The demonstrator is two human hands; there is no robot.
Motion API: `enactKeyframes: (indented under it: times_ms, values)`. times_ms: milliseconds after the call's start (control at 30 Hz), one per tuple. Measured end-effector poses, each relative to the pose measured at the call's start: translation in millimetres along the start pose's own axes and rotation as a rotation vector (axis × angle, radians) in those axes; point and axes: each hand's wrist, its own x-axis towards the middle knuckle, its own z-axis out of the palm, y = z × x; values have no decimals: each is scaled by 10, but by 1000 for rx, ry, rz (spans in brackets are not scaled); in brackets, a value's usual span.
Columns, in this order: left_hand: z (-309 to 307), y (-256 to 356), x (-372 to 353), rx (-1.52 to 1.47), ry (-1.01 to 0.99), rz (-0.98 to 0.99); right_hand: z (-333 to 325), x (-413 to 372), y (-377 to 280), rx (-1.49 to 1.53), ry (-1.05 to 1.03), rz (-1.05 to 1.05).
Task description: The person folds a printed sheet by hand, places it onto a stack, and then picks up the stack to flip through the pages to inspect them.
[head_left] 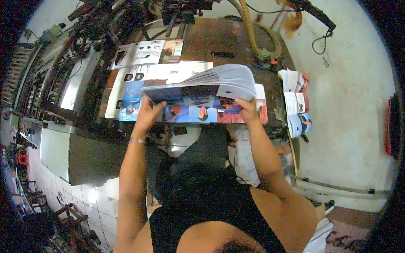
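Paper stack: you're holding a thick stack of printed sheets [236,80] over the near edge of the table, its upper edges curling up and fanning apart, mostly toward your right.
Photo strip: a row of colour photos [203,114] is showing between your hands, below the white edges; can't tell if it's the stack's own face or a sheet underneath.
Left hand: your left hand [147,114] is gripping the left end, thumb lying on the near side, pointing inward; the other fingers are mostly hiding.
Left wrist: you're wearing a thin wristband [138,140].
Right hand: your right hand [249,110] is clamping the right end, thumb pointing inward; the other fingers are mostly hiding.
Left of stack: a blue photo sheet [130,111] is lying just beside your left hand.
Behind stack: a white sheet with dark lettering [190,69] is lying flat, with more printed pages [149,51] beyond it.
Table: a dark brown wooden table [206,38] is carrying these.
Far right corner: a yellowish hose [252,36] is curving down onto the tabletop.
Right side: a photo-printed sheet [297,103] is sitting beside the table's right edge, near the wall [352,114].
Left side: dark machinery [50,84] is standing beside the table.
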Motion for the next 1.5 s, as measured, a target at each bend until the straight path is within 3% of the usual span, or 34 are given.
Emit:
enactKeyframes:
  times_ms: [67,133,267,467,567,700,900,1100,1167,1233,1267,1400,1500]
  values:
    - [30,-35,25,-43,-14,88,76,61,74,12,1,-159]
    - [93,2,-50,-86,-24,151,120,-47,-37,96,0,-13]
    - [35,-178,82,-58,-73,101,112,13,-65,98,-77,-89]
    - [2,-101,39,-32,-82,43,32,32,-86,15,-76,3]
    - [-81,-418,102,-61,-86,82,7,67,47,-70,-95,-152]
    - [-77,-465,91,70,-71,99,27,-10,-5,32,-96,-1]
    - [-49,-367,72,5,-72,7,17,-57,19,-48,-117,-42]
    - [-68,-311,34,51,-17,41,343,-82,-502,-267,9,4]
    - [-79,18,-54,55,-25,-5,406,-21,-690,-279,-22,26]
    - [-101,175,-100,83,-46,-60,317,155,-779,-485,-61,99]
    - [-135,195,-68,109,-58,-83,247,258,-632,-396,-99,148]
    - [-180,133,80,282,-48,-207,181,478,-255,-819,-119,185]
    - [-154,173,19,331,16,-219,651,341,-683,-1330,-54,212]
